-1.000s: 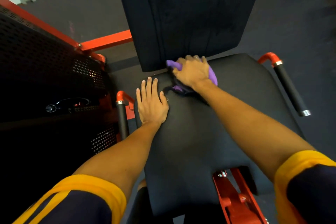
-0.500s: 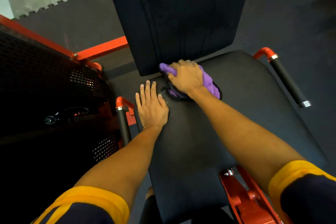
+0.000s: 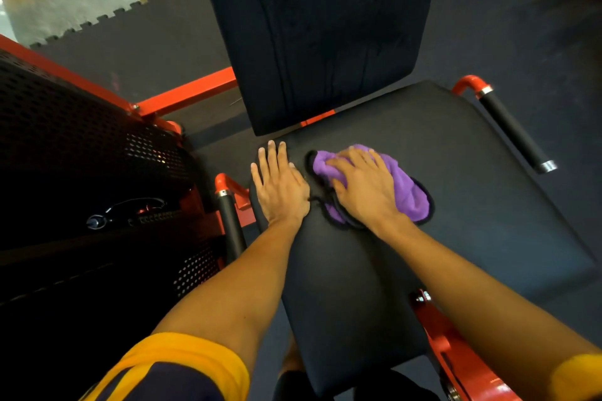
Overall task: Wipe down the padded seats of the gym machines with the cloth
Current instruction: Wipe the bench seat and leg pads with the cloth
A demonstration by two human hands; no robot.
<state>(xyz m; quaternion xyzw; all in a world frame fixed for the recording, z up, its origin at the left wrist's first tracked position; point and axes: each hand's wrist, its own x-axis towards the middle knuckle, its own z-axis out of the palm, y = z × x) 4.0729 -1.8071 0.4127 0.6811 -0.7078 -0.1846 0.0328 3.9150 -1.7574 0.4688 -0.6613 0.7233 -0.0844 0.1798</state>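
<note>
Fingers (image 3: 337,165) of right hand (image 3: 365,195) press cloth (image 3: 408,195) onto seat (image 3: 472,205).

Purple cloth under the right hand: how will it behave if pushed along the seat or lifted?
Likely floppy: the purple cloth is bunched in folds under the right hand, so it should drape when lifted. Probably light, since it looks like thin fabric. Pushed, it will likely crumple rather than slide flat over the smooth seat pad.
</note>
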